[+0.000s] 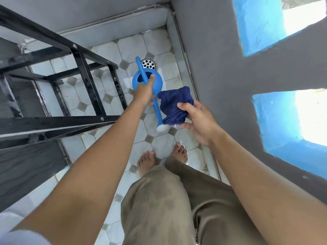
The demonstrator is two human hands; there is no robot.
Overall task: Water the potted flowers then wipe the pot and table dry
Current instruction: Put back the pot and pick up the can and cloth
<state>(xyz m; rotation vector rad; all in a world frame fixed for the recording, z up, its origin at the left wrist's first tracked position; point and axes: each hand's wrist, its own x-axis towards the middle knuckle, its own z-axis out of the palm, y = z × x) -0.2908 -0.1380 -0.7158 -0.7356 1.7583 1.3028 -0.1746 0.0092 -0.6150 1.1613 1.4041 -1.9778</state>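
A blue watering can (158, 84) hangs low over the tiled floor, its spout with a white rose pointing back toward my feet. My left hand (144, 91) is shut on its handle. Just to the right, my right hand (198, 121) grips a bunched dark blue cloth (174, 105), held beside the can's spout. No flower pot shows in this view.
A black metal frame (85, 68) stands on the left over the floor. A round metal floor drain (149, 63) lies beyond the can. A grey wall with blue-edged openings (265, 112) runs along the right. My bare feet (146, 161) stand on the wet tiles.
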